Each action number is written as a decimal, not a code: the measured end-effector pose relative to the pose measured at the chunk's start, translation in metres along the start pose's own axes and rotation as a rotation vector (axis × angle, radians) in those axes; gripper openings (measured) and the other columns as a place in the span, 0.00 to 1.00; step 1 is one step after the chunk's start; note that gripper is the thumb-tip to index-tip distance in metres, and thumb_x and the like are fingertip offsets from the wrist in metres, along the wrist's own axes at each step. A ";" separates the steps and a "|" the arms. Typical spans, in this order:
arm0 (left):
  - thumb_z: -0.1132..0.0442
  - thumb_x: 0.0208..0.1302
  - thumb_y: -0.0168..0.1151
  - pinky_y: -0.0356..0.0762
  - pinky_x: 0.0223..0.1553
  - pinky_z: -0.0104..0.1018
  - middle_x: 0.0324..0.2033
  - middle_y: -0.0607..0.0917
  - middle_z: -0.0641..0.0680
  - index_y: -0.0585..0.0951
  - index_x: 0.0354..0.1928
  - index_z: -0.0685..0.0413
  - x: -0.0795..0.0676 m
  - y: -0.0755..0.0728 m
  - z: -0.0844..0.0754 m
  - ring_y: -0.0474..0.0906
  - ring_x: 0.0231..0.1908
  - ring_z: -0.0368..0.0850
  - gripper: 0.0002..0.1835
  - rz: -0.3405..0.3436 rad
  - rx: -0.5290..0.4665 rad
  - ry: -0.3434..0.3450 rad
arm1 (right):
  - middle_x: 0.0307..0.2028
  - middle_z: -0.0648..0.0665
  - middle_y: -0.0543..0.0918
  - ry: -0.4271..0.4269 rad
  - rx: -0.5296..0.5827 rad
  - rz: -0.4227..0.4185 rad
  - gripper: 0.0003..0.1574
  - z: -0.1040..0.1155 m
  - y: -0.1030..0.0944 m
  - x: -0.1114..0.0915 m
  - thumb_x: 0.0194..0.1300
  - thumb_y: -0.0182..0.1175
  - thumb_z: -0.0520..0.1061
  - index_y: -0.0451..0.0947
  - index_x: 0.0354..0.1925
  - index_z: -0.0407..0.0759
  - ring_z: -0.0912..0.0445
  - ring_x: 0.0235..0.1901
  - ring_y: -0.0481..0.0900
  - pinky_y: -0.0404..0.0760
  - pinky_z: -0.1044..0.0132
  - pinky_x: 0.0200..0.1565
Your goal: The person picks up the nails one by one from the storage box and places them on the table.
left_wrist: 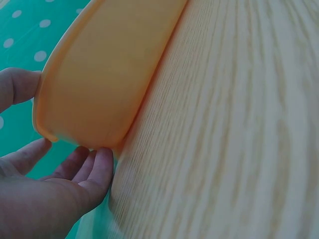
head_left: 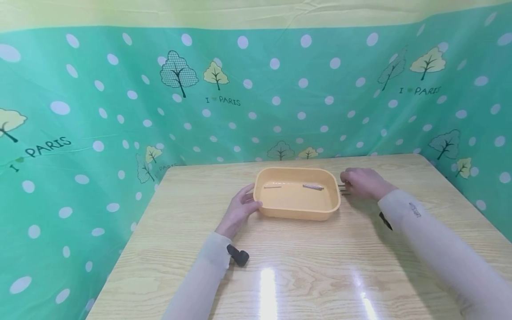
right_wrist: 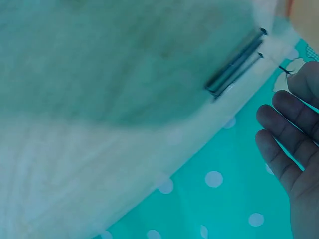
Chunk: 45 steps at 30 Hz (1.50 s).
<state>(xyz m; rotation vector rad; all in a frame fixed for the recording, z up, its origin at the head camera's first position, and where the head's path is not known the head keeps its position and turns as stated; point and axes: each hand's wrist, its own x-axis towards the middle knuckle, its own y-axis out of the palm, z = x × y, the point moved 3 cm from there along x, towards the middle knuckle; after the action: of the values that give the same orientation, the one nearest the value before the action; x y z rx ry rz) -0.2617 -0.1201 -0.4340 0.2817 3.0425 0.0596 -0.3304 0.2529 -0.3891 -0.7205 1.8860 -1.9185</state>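
A shallow orange-yellow plastic basin (head_left: 297, 214) sits on the table. My left hand (head_left: 238, 212) holds its left end, thumb and fingers spread about the corner and touching the outer wall and rim, as the left wrist view also shows. Inside lie a single thin metal nail (head_left: 273, 187) at the left and a small bunch of nails (head_left: 313, 187) at the right. Just past the basin's right end, my right hand (head_left: 366, 182) is beside dark nails (right_wrist: 237, 64) on the tabletop. In the right wrist view its fingers (right_wrist: 279, 129) are loosely bent, apart from those nails.
A light wood-grain table (head_left: 304, 258) extends around the basin. Behind it and along the sides hangs a green dotted curtain (head_left: 224, 129) with tree prints. A black strap device (head_left: 238, 256) is worn on the left wrist.
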 end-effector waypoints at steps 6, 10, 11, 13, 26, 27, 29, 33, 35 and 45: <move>0.68 0.52 0.68 0.69 0.61 0.48 0.61 0.71 0.62 0.63 0.70 0.44 0.000 0.000 0.000 0.70 0.59 0.55 0.42 -0.037 0.027 0.004 | 0.27 0.49 0.77 -0.018 0.010 -0.019 0.05 0.007 -0.017 0.012 0.56 0.62 0.35 0.78 0.30 0.44 0.56 0.25 0.75 0.79 0.60 0.29; 0.67 0.52 0.68 0.67 0.62 0.49 0.62 0.70 0.62 0.63 0.70 0.44 0.000 0.000 0.001 0.70 0.60 0.56 0.42 -0.035 0.024 0.008 | 0.26 0.49 0.78 -0.020 0.006 -0.018 0.04 0.011 -0.026 0.018 0.57 0.62 0.35 0.79 0.30 0.44 0.56 0.25 0.74 0.80 0.60 0.30; 0.67 0.52 0.68 0.67 0.62 0.49 0.62 0.70 0.62 0.63 0.70 0.44 0.000 0.000 0.001 0.69 0.60 0.56 0.42 -0.034 0.018 0.006 | 0.27 0.49 0.78 -0.022 0.006 -0.020 0.04 0.012 -0.027 0.019 0.57 0.62 0.35 0.79 0.30 0.44 0.56 0.25 0.74 0.80 0.60 0.30; 0.68 0.52 0.68 0.66 0.63 0.49 0.63 0.69 0.63 0.63 0.70 0.44 0.000 0.001 0.000 0.69 0.61 0.56 0.42 -0.026 0.010 0.005 | 0.27 0.49 0.79 -0.026 0.005 -0.020 0.04 0.015 -0.030 0.022 0.57 0.62 0.35 0.79 0.30 0.44 0.56 0.25 0.75 0.81 0.60 0.31; 0.68 0.54 0.67 0.66 0.63 0.49 0.63 0.69 0.64 0.62 0.71 0.45 -0.001 0.000 -0.002 0.68 0.61 0.57 0.41 -0.032 0.030 0.000 | 0.30 0.50 0.81 -0.052 0.039 0.029 0.03 0.038 -0.039 0.042 0.59 0.62 0.38 0.80 0.33 0.44 0.56 0.27 0.76 0.80 0.62 0.31; 0.68 0.54 0.67 0.67 0.62 0.49 0.63 0.69 0.64 0.62 0.71 0.45 -0.001 -0.001 -0.002 0.69 0.61 0.57 0.41 -0.036 0.030 -0.001 | 0.29 0.50 0.81 -0.058 0.035 0.029 0.02 0.040 -0.038 0.044 0.59 0.62 0.38 0.79 0.33 0.44 0.56 0.26 0.75 0.80 0.62 0.31; 0.68 0.54 0.67 0.68 0.62 0.49 0.62 0.70 0.64 0.63 0.70 0.45 0.000 -0.001 -0.001 0.69 0.60 0.56 0.41 -0.038 0.031 0.003 | 0.27 0.51 0.79 -0.068 0.031 0.026 0.02 0.044 -0.039 0.047 0.59 0.61 0.38 0.78 0.31 0.45 0.56 0.25 0.74 0.79 0.62 0.30; 0.67 0.53 0.67 0.68 0.61 0.48 0.62 0.71 0.63 0.63 0.70 0.44 0.000 -0.002 0.000 0.71 0.59 0.55 0.41 -0.046 0.047 0.006 | 0.23 0.52 0.75 -0.086 0.031 0.011 0.07 0.052 -0.039 0.054 0.60 0.59 0.38 0.75 0.27 0.47 0.56 0.22 0.70 0.75 0.64 0.26; 0.66 0.53 0.68 0.68 0.62 0.48 0.61 0.71 0.62 0.63 0.70 0.43 -0.001 -0.002 -0.001 0.71 0.59 0.54 0.41 -0.047 0.061 0.006 | 0.22 0.52 0.74 -0.097 0.036 0.003 0.09 0.056 -0.040 0.057 0.60 0.59 0.37 0.73 0.25 0.48 0.56 0.22 0.69 0.73 0.65 0.25; 0.66 0.53 0.68 0.68 0.62 0.49 0.62 0.70 0.63 0.63 0.70 0.44 -0.002 0.000 -0.003 0.70 0.60 0.55 0.42 -0.033 0.058 0.008 | 0.20 0.52 0.71 -0.136 0.025 0.010 0.12 0.077 -0.040 0.075 0.61 0.57 0.37 0.70 0.23 0.49 0.56 0.22 0.68 0.71 0.66 0.23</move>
<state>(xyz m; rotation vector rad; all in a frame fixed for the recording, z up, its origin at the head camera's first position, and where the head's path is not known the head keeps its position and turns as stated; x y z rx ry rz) -0.2596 -0.1203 -0.4309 0.2351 3.0599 -0.0299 -0.3422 0.1489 -0.3421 -0.8111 1.7776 -1.8350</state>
